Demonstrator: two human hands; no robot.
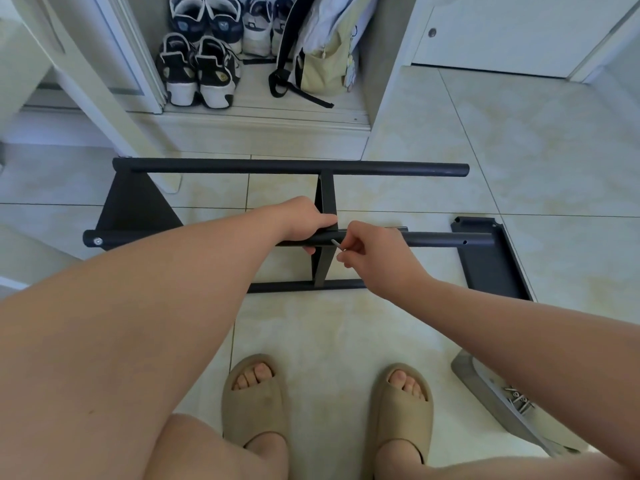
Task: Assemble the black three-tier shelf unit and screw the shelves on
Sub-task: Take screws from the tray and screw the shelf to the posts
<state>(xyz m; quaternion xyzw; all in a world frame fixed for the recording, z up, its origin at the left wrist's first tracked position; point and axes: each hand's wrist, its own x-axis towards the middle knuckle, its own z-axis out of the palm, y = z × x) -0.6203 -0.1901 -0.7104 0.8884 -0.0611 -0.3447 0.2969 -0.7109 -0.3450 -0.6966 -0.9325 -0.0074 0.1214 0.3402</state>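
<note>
One black tube (433,240) in left hand (304,220)

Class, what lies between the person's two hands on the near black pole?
In the head view, the middle shelf meets the near pole between the left hand and right hand, which pinches a thin silver piece there.

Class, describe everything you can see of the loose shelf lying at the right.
The loose shelf is a black, metal-looking panel with a raised rim and notched far corners. It lies flat on the tiled floor, unattached. The right end of the near pole crosses its far part. No hand touches it.
</note>
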